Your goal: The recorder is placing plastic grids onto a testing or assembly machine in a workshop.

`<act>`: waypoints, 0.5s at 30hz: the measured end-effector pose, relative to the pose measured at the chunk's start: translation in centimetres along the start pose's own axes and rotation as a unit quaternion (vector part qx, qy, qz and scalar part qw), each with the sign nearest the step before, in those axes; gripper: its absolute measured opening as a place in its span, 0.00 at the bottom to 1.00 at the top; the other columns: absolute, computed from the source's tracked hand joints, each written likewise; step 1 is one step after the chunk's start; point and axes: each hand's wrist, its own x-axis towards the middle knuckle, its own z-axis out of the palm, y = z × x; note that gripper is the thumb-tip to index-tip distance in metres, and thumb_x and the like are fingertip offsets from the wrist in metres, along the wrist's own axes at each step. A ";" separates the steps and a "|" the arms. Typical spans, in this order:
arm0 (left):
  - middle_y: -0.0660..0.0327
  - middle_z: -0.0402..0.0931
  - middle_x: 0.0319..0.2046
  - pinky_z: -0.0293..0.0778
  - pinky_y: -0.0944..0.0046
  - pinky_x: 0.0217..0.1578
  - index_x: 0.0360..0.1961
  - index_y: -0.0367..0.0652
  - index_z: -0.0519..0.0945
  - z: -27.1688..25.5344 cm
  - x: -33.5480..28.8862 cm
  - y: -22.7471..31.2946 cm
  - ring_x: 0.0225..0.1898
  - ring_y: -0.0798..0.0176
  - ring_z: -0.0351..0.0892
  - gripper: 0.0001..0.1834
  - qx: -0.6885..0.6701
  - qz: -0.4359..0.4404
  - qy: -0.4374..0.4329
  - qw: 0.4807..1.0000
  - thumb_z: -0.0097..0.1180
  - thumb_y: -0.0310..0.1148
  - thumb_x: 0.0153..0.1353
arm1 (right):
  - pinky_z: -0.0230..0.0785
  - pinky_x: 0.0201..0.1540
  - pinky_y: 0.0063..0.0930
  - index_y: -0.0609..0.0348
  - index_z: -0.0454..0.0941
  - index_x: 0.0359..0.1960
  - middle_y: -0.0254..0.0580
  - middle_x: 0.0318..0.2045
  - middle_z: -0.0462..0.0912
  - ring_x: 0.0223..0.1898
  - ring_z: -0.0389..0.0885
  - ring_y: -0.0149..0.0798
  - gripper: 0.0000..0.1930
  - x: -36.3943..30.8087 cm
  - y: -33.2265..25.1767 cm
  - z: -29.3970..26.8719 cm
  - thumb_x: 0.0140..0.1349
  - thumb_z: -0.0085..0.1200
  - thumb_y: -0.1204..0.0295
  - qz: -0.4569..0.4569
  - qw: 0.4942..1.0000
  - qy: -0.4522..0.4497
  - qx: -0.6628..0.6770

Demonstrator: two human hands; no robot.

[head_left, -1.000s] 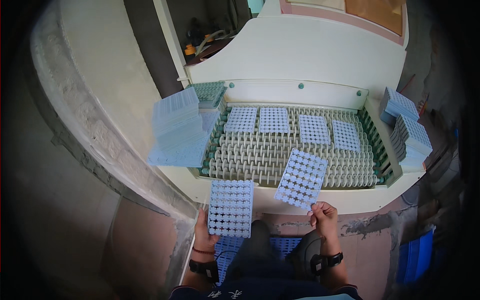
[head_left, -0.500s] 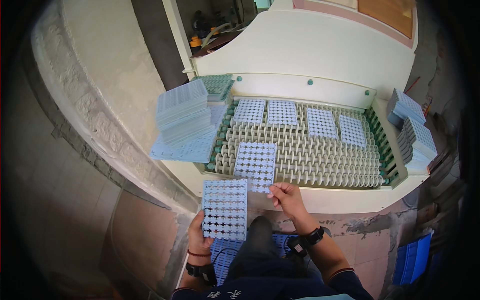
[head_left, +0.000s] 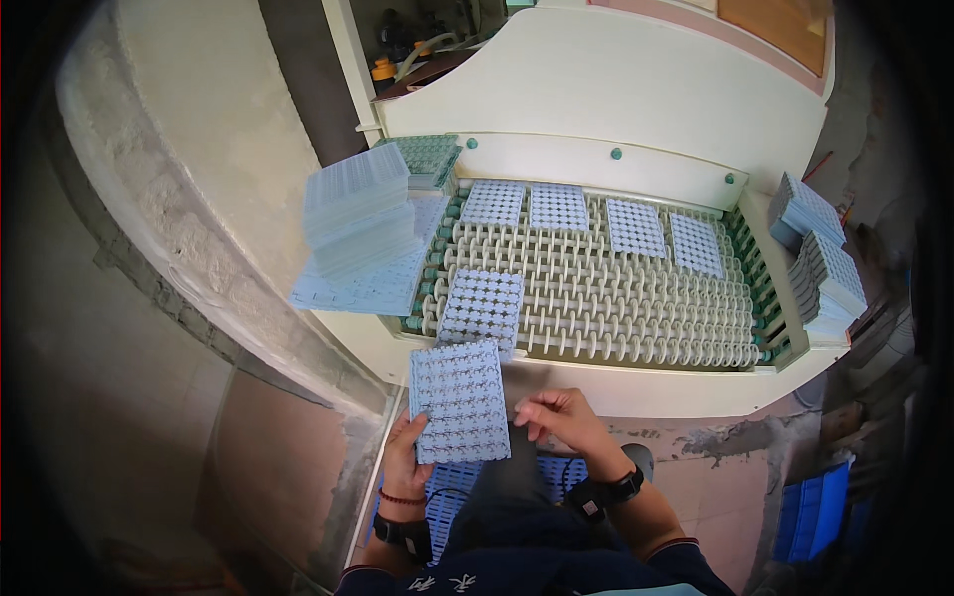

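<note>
Currently, left hand (head_left: 402,459): gripping a stack of perforated blue panels (head_left: 461,402), lower centre, not yet laid. Right hand (head_left: 564,417): fingertips bunched just beside it, contents unclear. Laid on rollers (head_left: 686,316): one front panel (head_left: 482,302), left of centre; four rear panels (head_left: 558,207), upper centre.

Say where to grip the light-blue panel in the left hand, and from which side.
I'd pinch the light-blue panel by its right edge, coming from the right: it looks flat and rectangular, and that edge is uncovered, while the left hand covers part of the left edge. The right hand is close by.
</note>
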 end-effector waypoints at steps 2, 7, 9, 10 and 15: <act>0.51 0.74 0.41 0.77 0.67 0.34 0.50 0.32 0.67 0.4 0.3 -0.5 0.36 0.61 0.78 0.17 -0.009 0.001 -0.005 1.000 0.45 0.24 0.58 | 0.66 0.18 0.14 0.65 0.77 0.33 0.36 0.22 0.78 0.18 0.74 0.23 0.09 -1.2 0.0 0.3 0.56 0.54 0.70 -0.003 0.999 -0.016 -0.028; 0.51 0.74 0.42 0.75 0.64 0.39 0.49 0.32 0.68 0.6 1.3 -1.5 0.39 0.60 0.77 0.17 0.000 0.018 -0.042 0.999 0.48 0.22 0.57 | 0.64 0.17 0.13 0.63 0.78 0.29 0.32 0.17 0.76 0.16 0.73 0.21 0.08 -2.1 -0.4 0.5 0.54 0.57 0.70 0.012 0.998 0.048 -0.023; 0.52 0.74 0.41 0.76 0.64 0.38 0.48 0.32 0.68 0.7 1.2 -1.6 0.39 0.60 0.77 0.17 0.004 0.017 -0.036 0.999 0.48 0.22 0.57 | 0.64 0.16 0.13 0.64 0.77 0.28 0.33 0.16 0.76 0.15 0.72 0.22 0.08 -2.0 -0.3 -0.3 0.54 0.57 0.70 -0.004 0.997 0.072 0.003; 0.52 0.74 0.41 0.76 0.64 0.37 0.48 0.33 0.69 0.7 1.2 -1.7 0.38 0.60 0.77 0.16 0.008 0.016 -0.028 0.999 0.48 0.23 0.57 | 0.64 0.16 0.13 0.64 0.77 0.28 0.33 0.16 0.75 0.14 0.72 0.22 0.08 -1.9 -0.3 -0.8 0.54 0.56 0.70 -0.019 0.995 0.094 0.031; 0.54 0.75 0.39 0.77 0.66 0.34 0.47 0.34 0.69 -0.1 0.9 -1.5 0.36 0.62 0.78 0.15 0.011 0.015 -0.045 0.999 0.48 0.23 0.57 | 0.65 0.14 0.13 0.66 0.75 0.29 0.36 0.17 0.76 0.13 0.71 0.23 0.09 -1.0 0.0 -3.5 0.55 0.55 0.70 -0.045 0.978 0.176 0.107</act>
